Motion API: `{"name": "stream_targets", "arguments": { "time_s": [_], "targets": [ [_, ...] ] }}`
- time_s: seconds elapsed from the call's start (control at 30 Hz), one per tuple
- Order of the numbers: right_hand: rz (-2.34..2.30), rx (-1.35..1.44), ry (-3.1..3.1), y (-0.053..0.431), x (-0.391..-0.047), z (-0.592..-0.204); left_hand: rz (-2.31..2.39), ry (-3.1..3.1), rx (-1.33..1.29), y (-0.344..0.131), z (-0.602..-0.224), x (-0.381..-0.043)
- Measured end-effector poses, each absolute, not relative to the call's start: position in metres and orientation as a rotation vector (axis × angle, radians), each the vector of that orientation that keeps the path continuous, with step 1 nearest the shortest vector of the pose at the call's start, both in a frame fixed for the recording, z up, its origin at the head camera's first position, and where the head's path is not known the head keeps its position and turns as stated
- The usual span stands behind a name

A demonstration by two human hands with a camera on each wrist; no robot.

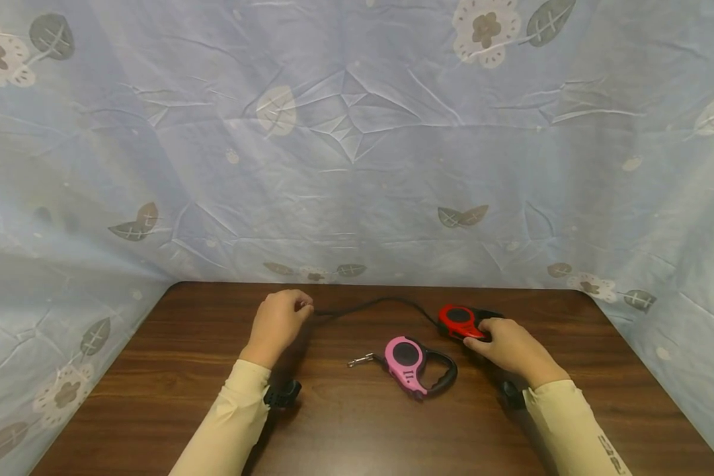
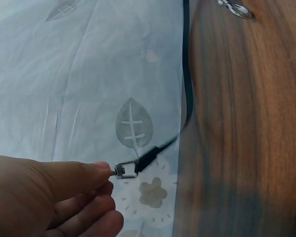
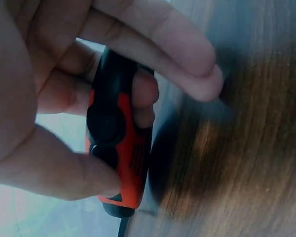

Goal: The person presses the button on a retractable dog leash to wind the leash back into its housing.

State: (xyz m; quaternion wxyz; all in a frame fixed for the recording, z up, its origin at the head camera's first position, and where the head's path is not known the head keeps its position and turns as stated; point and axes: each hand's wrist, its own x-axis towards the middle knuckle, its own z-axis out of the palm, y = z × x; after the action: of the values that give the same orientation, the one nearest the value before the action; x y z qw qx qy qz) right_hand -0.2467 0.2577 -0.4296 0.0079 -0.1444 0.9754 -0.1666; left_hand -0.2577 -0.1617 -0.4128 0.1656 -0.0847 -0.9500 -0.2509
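**Red retractable leash (image 1: 457, 316), strap (image 2: 187, 74) out across the bench (image 1: 345, 430)**

Well apart, the left hand (image 1: 276, 324) pinches the metal clip (image 2: 120, 171) at the strap's end; the right hand (image 1: 514, 350) grips the red leash, fingers round its black handle (image 3: 113, 74), thumb on the casing (image 3: 133, 192). It lies beyond the pink retractable leash (image 1: 414, 381), rightward. The casing looks light, rigid, perhaps slick; the strap limp. The handle seems the surest hold.

- The left arm (image 1: 229, 420) reached forward, slanting inward.
- The left hand (image 1: 276, 327) pinched at its fingertips (image 2: 102, 167), its lower fingers curled.
- The right arm (image 1: 571, 423) also slanted inward.
- The right hand (image 1: 514, 350) gripped, thumb (image 3: 84, 177) pressing, some fingers curled, two stretched out.
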Motion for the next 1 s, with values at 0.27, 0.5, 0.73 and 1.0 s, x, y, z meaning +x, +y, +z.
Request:
{"name": "stream_targets", "arguments": {
  "time_s": [0.27, 0.5, 0.73, 1.0],
  "targets": [
    [-0.469, -0.364, 3.031, 0.258, -0.244, -0.428, -0.803, -2.572, -0.195, -0.161, -0.405, -0.256],
    [-0.487, -0.262, 2.985, 0.260, -0.242, -0.430, -0.801, -2.479, -0.209, -0.162, -0.397, -0.254],
    [-0.505, -0.179, 2.979, 0.262, -0.242, -0.431, -0.802, -2.410, -0.198, -0.163, -0.392, -0.254],
    [-0.498, -0.181, 3.015, 0.261, -0.242, -0.432, -0.838, -2.212, -0.200, -0.164, -0.388, -0.255]
  ]
}}
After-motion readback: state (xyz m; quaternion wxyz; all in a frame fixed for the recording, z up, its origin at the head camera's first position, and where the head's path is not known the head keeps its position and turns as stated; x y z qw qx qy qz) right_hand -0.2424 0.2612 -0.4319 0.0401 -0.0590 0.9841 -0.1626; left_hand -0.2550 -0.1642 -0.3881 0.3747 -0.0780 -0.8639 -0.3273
